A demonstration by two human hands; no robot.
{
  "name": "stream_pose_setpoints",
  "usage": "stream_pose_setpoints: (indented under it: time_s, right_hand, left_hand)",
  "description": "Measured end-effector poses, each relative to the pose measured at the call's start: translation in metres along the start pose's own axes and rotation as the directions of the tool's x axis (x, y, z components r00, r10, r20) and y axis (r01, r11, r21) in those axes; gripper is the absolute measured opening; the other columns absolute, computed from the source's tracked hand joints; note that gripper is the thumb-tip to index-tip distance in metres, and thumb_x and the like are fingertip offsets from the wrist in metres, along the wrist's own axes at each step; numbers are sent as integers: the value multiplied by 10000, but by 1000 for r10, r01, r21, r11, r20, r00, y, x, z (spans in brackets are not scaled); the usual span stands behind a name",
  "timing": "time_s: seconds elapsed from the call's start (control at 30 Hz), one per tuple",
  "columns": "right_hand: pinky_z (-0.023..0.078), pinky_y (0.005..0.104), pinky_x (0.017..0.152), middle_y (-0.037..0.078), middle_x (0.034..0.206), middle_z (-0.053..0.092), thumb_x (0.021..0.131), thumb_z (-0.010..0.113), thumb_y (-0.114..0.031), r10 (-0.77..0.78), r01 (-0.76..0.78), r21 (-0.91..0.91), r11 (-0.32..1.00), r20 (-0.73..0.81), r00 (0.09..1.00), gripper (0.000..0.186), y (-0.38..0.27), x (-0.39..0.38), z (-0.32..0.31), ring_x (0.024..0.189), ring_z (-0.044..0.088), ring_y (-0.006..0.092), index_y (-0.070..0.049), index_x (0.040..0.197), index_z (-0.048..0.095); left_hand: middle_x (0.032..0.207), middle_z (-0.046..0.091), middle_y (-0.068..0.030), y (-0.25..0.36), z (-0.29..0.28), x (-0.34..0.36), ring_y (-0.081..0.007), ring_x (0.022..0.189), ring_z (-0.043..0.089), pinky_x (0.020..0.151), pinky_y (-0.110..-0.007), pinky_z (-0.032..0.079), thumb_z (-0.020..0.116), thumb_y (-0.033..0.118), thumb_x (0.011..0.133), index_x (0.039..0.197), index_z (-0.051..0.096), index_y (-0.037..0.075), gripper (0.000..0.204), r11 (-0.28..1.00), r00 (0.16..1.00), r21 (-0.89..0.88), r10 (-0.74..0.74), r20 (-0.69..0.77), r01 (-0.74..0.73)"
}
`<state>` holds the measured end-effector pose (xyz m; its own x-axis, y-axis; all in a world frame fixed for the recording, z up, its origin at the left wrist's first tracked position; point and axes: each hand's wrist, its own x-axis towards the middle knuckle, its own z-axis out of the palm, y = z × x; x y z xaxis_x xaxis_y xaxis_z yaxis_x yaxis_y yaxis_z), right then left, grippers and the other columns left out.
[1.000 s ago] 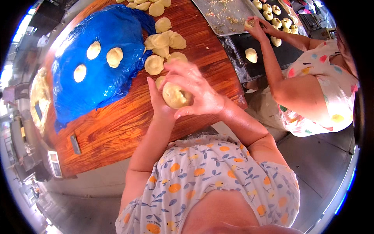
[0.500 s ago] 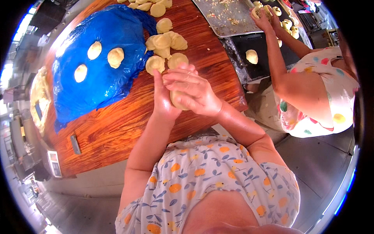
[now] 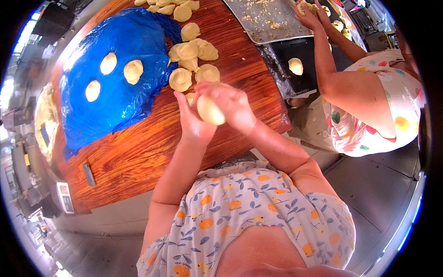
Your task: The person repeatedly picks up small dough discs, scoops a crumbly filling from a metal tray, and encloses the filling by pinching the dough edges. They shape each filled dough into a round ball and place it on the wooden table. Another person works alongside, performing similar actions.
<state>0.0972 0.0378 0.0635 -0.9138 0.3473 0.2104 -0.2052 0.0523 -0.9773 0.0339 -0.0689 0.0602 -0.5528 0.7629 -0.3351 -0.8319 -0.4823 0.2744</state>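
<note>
A smooth, pale dough piece point(image 3: 211, 111) is between my two hands, just above the near part of the wooden table. My right hand point(image 3: 234, 105) curls over its far and right side, the fingers somewhat blurred. Against its left side rests the palm of my left hand point(image 3: 194, 123), thumb pointing up; its fingers are mostly hidden. Another bit of dough point(image 3: 190, 97) shows just beyond the left palm, and I cannot tell whether it touches the hand. Past my hands lie flattened dough rounds point(image 3: 180, 80), several overlapping.
Blue plastic sheeting point(image 3: 115, 101) with three dough pieces point(image 3: 133, 72) on top covers the table's left side. A dark small bar point(image 3: 89, 174) lies near the front left edge. At right, a co-worker's hands point(image 3: 310, 16) hold dough beside a metal tray point(image 3: 272, 27) and black tray point(image 3: 308, 83).
My right hand has lifted and turned away from the left palm, so more of the dough shows. The co-worker's hands have shifted slightly farther off. The view has moved a little.
</note>
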Motion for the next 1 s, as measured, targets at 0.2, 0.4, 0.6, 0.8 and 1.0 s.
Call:
stream_pose_setpoints:
  time_s: [0.2, 0.4, 0.6, 0.8, 1.0]
  right_hand:
    - [498, 375, 958, 105, 1098, 660, 995, 497, -244, 507, -248, 944, 220, 106, 855, 256, 13, 6, 0, 1054, 620, 234, -48, 1114, 609]
    - [490, 387, 966, 135, 1171, 620, 994, 463, -203, 600, -190, 953, 235, 11, 800, 288, 20, 14, 6, 1070, 611, 264, -44, 1216, 551]
    - [492, 410, 967, 152, 1201, 619, 988, 423, -252, 512, -79, 996, -38, 87, 854, 362, 23, 16, -20, 1097, 608, 286, -25, 1247, 534]
    - [513, 412, 923, 129, 1126, 643, 987, 459, -275, 515, -165, 983, 83, 100, 851, 328, 42, 12, -18, 1035, 627, 267, -36, 1187, 559]
    - [515, 406, 912, 109, 1096, 636, 1002, 449, -272, 678, -184, 963, 196, 2, 735, 287, 28, 15, -17, 1017, 622, 259, -47, 1149, 550]
  left_hand:
    - [1409, 459, -111, -5, -10, 15, -240, 1337, 395, 1140, -390, 275, 277, 656, 967, 1410, 414, 14, 792, 918, 931, 223, 353, -88, -327]
    - [1341, 527, -105, -8, -12, 36, -218, 1240, 471, 1110, -383, 318, 249, 694, 949, 1335, 508, -15, 848, 864, 935, 364, 347, 72, -349]
    - [1465, 425, -141, -1, 7, 34, -271, 1368, 362, 1148, -419, 258, 332, 693, 934, 1386, 479, 14, 829, 541, 810, 606, 438, 390, -584]
    - [1213, 598, -160, -6, 11, 51, -287, 1138, 543, 977, -395, 419, 446, 262, 951, 1130, 627, 5, 362, -276, 648, 717, 307, 697, -641]
    - [1140, 614, -120, -7, 7, 62, -253, 1081, 565, 959, -397, 432, 438, 363, 1007, 1076, 623, 34, 384, 343, 875, 818, 328, 357, -463]
